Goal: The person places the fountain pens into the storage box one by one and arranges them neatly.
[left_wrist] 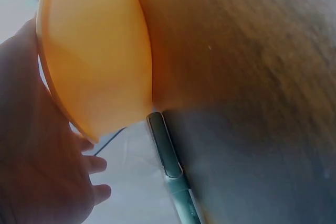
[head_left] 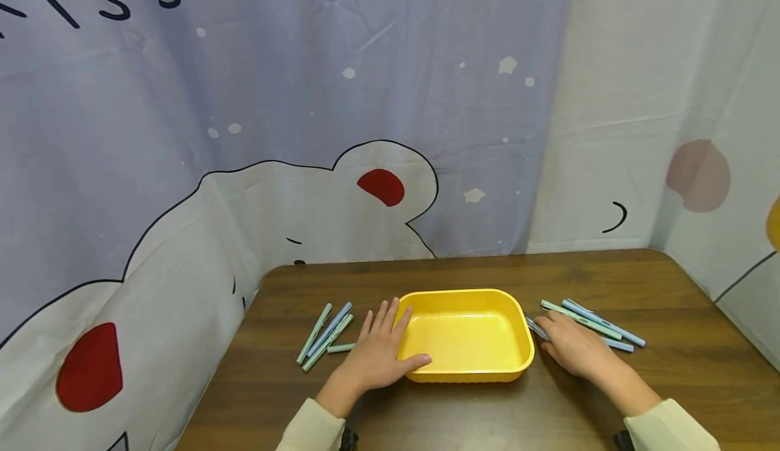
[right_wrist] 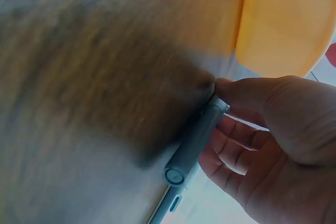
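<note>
My left hand [head_left: 380, 353] rests on the left rim of a yellow tray [head_left: 466, 373], its fingers straight and spread and its thumb over the rim. In the left wrist view, a green pen [left_wrist: 168, 153] lies on the table beside the tray wall [left_wrist: 100, 51]. To the right of the tray, my right hand [head_left: 573, 344] pinches a blue pen [head_left: 537, 328] between thumb and fingers, low over the table. The right wrist view shows a grey-blue pen [right_wrist: 194, 142] against the thumb and fingers, with part of it hidden.
Left of the tray lie several pens, among them a green pen [head_left: 314, 333] and a blue pen [head_left: 329, 329]. Next to my right hand are a green pen [head_left: 600, 327] and another blue pen [head_left: 609, 326]. A printed curtain [head_left: 390, 99] hangs behind the wooden table [head_left: 463, 414].
</note>
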`<state>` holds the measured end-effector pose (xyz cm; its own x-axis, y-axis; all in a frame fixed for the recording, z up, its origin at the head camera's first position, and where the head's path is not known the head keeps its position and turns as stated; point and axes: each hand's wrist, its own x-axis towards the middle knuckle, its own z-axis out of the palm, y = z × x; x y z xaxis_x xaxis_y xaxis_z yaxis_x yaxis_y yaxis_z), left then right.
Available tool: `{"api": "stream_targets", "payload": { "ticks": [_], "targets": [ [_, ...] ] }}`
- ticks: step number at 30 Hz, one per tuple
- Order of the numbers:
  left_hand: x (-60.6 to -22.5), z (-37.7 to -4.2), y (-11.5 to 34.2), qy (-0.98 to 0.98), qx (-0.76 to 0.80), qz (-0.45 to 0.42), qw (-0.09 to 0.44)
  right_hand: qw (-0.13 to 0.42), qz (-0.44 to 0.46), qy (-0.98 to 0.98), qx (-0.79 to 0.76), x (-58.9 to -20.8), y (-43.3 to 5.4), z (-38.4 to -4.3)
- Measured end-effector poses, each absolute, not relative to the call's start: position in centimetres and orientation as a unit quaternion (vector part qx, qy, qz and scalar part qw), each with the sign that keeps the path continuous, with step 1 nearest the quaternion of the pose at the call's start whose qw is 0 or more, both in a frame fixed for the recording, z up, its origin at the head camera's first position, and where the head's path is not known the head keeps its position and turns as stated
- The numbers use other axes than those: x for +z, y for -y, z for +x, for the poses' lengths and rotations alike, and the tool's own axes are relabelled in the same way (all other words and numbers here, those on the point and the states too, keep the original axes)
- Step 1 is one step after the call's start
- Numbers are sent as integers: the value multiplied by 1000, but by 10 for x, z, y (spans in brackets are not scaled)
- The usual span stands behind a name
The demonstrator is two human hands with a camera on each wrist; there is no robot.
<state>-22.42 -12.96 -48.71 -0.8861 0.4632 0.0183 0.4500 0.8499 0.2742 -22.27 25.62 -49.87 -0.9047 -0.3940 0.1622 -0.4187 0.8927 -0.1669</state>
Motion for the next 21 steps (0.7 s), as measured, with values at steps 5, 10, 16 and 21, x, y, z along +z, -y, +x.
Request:
{"api": "stream_targets", "payload": {
  "ticks": [5,10,16,21],
  "targets": [
    [-486,-224,129,-961,138,238,31,50,206,972,100,-497,-254,-226],
    [-485,-223,128,-961,133,242,32,27,176,978,112,-491,-253,-227],
    [-485,-223,128,-960,134,242,37,14,155,976,151,-479,-261,-229],
    [-483,-222,129,-960,133,243,41,9,152,967,205,-464,-269,-231]
  ]
}}
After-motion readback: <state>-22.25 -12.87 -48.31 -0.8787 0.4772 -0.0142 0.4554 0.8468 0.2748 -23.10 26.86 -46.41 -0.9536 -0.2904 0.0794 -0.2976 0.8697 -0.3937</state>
